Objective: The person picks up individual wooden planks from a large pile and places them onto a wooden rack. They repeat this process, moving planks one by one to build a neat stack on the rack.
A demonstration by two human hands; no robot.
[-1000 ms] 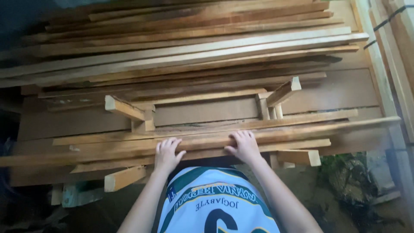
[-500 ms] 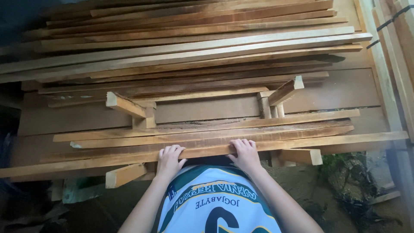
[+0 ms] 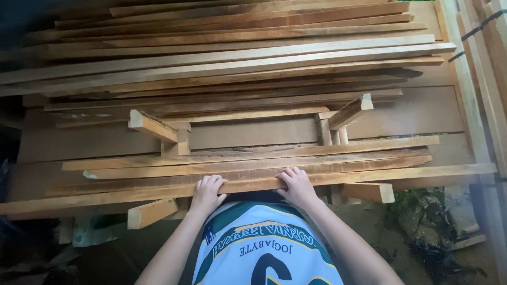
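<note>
A long thin wooden plank [image 3: 401, 174] lies across the front of a wooden rack, reaching from the far left to the right edge. My left hand [image 3: 207, 191] grips it from above, fingers curled over its top edge. A short way to the right, my right hand [image 3: 296, 183] holds the same plank in the same way. Just behind it lie two or three similar planks [image 3: 253, 161] stacked flat. My white and green shirt [image 3: 264, 248] fills the bottom middle of the view.
A big stack of long planks [image 3: 237, 58] fills the rack further back. Short wooden support arms [image 3: 152, 125] [image 3: 350, 111] stick out of the rack, and lower ones [image 3: 150, 212] [image 3: 368, 191] jut toward me. Upright boards [image 3: 486, 79] stand at the right. Dirt ground and plants [image 3: 428, 221] lie below right.
The front plank has slid to the right along the rack with both my hands on it, and it now lies lower and closer to me.
</note>
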